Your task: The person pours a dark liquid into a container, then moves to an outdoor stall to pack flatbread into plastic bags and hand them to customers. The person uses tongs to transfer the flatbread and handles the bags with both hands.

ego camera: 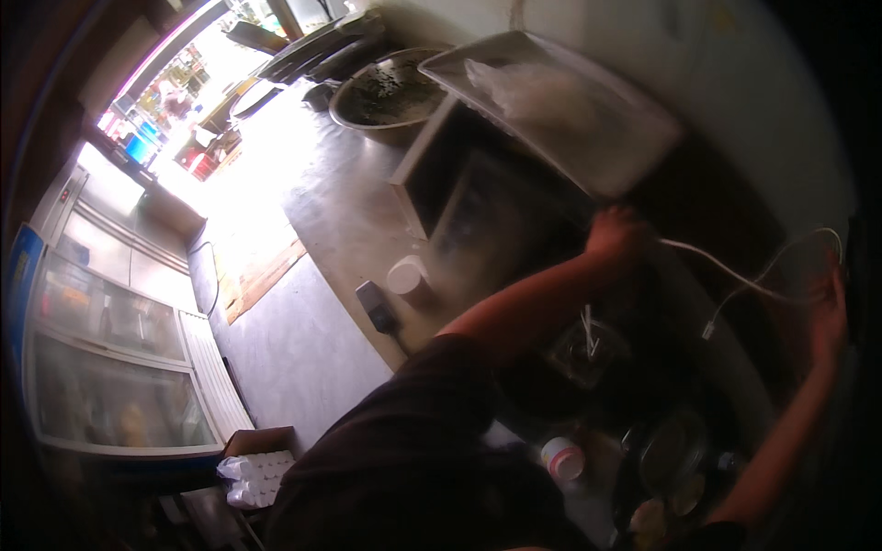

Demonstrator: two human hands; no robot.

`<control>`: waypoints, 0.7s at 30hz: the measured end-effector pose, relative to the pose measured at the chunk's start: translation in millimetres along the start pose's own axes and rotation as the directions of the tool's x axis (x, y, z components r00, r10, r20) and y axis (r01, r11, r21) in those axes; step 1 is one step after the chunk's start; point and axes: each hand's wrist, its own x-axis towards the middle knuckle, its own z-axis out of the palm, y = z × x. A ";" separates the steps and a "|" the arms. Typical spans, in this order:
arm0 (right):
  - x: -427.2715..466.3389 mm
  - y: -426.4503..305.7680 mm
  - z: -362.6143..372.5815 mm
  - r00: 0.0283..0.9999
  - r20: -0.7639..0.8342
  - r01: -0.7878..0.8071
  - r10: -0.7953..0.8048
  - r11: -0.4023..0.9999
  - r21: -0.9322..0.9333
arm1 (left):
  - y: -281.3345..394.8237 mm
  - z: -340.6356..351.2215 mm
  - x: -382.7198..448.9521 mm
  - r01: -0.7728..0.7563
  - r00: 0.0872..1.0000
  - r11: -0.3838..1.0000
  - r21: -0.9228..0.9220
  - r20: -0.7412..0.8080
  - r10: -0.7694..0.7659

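A white cable (716, 260) runs between my two hands, with a loop near the right edge and a loose end with a small plug hanging down. My left hand (615, 231) is at the near corner of a shallow tray (641, 148), its fingers bent; the dark blur hides what it grips. At the far right my right hand (827, 310) is at the cable's loop, fingers partly extended, and its hold is unclear. The tray holds a crumpled clear plastic bag (530, 93). Beneath it stands a dark open box or frame (411, 200) with a pale edge.
A large metal bowl (358, 122) with dark bits stands beside the tray. A white round container (408, 277) and a small dark device (374, 303) lie on the metal counter (331, 206). Nearer are a white-and-red jar (565, 460) and a clear container with white sticks (589, 348). A glass-door refrigerator (124, 392) stands left.
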 end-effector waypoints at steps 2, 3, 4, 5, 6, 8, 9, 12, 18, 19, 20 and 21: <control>-8.4 -9.4 -6.1 0.995 -0.032 0.097 -0.098 0.995 -0.027 | 7.1 12.9 31.4 -0.028 0.998 0.965 -0.262 -0.063 0.012; -10.6 -15.7 -8.4 0.988 0.032 0.151 -0.149 0.986 -0.070 | 16.6 19.4 50.6 -0.011 1.000 0.938 -0.347 -0.028 0.001; -14.4 -20.4 -10.0 0.976 0.094 0.207 -0.198 0.972 -0.112 | 30.4 26.4 72.1 0.002 1.000 0.901 -0.433 -0.019 -0.011; -18.0 -26.7 -11.0 0.971 0.108 0.226 -0.212 0.962 -0.150 | 46.3 33.5 92.3 -0.097 0.995 0.888 -0.451 -0.059 0.078; -21.7 -32.9 -10.8 0.966 0.123 0.246 -0.225 0.951 -0.188 | 68.7 41.7 112.2 -0.159 0.987 0.893 -0.422 -0.103 0.127; -30.4 -46.5 -8.2 0.977 0.071 0.211 -0.200 0.944 -0.255 | 115.5 52.8 146.1 -0.282 0.957 0.887 -0.366 -0.177 0.231; -35.5 -52.8 -5.9 0.981 0.051 0.194 -0.188 0.938 -0.287 | 138.9 57.0 157.9 -0.301 0.938 0.840 -0.452 -0.297 0.177; -52.5 -64.9 2.9 0.974 -0.018 0.183 -0.225 0.833 -0.523 | 203.2 53.4 186.5 -0.351 0.927 0.681 -0.643 -0.340 0.156; -46.1 -34.9 22.3 0.947 -0.130 0.091 -0.292 0.636 -0.767 | 224.8 71.2 169.7 -0.324 0.935 0.409 -0.853 -0.223 0.276; -42.2 -27.2 26.6 0.950 -0.144 0.075 -0.278 0.649 -0.757 | 220.6 81.2 161.0 -0.281 0.940 0.386 -0.879 -0.172 0.294; -42.4 -18.7 32.0 0.948 -0.181 0.043 -0.260 0.671 -0.740 | 213.8 92.5 152.0 -0.235 0.945 0.380 -0.894 -0.118 0.306; -44.3 -12.0 38.8 0.976 -0.049 0.104 -0.213 0.651 -0.752 | 206.3 104.2 143.3 -0.194 0.947 0.385 -0.903 -0.070 0.313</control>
